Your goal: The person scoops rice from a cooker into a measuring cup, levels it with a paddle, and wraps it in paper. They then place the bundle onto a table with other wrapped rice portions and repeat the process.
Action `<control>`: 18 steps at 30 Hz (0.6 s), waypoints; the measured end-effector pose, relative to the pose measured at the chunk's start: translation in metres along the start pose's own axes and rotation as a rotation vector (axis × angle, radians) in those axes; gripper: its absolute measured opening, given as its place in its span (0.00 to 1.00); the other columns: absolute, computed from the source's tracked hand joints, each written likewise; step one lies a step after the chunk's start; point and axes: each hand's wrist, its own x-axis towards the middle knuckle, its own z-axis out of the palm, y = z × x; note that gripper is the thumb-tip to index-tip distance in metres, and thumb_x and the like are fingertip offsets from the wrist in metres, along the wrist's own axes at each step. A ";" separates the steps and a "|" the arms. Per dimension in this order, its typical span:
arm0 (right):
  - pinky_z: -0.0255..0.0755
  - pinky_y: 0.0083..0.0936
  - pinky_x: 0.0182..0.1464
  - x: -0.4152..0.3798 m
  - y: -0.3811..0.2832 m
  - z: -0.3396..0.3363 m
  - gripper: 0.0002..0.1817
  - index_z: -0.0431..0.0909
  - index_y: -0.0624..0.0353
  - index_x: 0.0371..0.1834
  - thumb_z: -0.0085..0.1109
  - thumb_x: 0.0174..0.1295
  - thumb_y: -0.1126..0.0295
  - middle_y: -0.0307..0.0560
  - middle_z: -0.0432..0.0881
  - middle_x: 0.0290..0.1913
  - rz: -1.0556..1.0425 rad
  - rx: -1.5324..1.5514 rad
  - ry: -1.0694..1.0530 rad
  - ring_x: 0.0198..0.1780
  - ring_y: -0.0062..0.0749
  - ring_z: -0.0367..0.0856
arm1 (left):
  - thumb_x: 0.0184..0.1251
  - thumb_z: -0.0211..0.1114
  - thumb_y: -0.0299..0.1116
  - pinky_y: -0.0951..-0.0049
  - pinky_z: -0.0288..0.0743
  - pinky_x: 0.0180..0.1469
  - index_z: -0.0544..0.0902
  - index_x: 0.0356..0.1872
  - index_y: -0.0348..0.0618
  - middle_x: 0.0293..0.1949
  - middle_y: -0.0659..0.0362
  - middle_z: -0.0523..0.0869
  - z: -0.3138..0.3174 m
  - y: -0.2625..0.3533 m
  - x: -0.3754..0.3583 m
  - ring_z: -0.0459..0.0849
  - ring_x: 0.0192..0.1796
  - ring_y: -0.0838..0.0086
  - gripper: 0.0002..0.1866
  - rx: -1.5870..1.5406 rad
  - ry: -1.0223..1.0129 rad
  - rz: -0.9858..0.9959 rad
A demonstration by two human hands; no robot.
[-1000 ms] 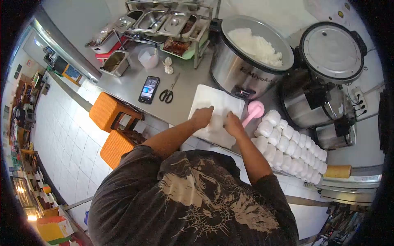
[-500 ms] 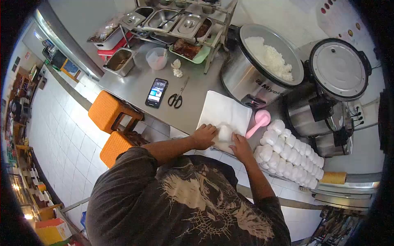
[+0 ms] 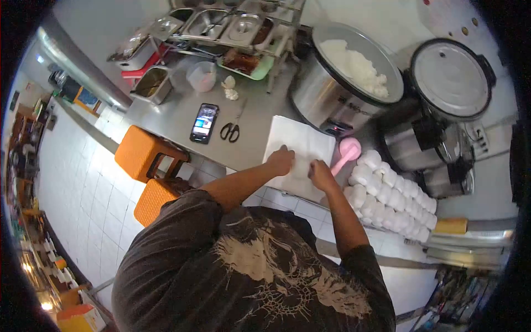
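Observation:
A stack of white sheets [image 3: 301,133] lies at the counter's front edge, under both hands. My left hand [image 3: 281,160] is closed, its fingers curled at the left side of a thin white wrapping sheet [image 3: 299,167]. On the opposite side, my right hand [image 3: 321,175] is also closed in a pinch on that sheet. White on white between the hands makes the mound's outline hard to make out. Beside my right hand lies a pink rice scoop [image 3: 348,149]. Rows of white wrapped bundles [image 3: 390,196] are piled to the right.
A large rice cooker [image 3: 332,91] full of white rice [image 3: 354,66] stands behind the sheets, with a lidded cooker [image 3: 451,80] to its right. Scissors [image 3: 230,131], a phone [image 3: 204,123] and a plastic tub [image 3: 201,76] are on the left. Orange stools [image 3: 145,152] stand below the counter.
The rounded white mound that showed between my hands is no longer distinct. My fingers, flatter around it before, are now curled in. The view has shifted slightly.

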 end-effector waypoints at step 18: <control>0.74 0.23 0.38 -0.102 -0.025 -0.037 0.10 0.77 0.58 0.52 0.57 0.68 0.76 0.40 0.78 0.33 0.161 0.847 0.557 0.33 0.29 0.79 | 0.63 0.60 0.13 0.71 0.76 0.41 0.70 0.43 0.41 0.36 0.61 0.78 0.013 0.099 -0.029 0.77 0.41 0.77 0.13 -0.748 0.211 0.040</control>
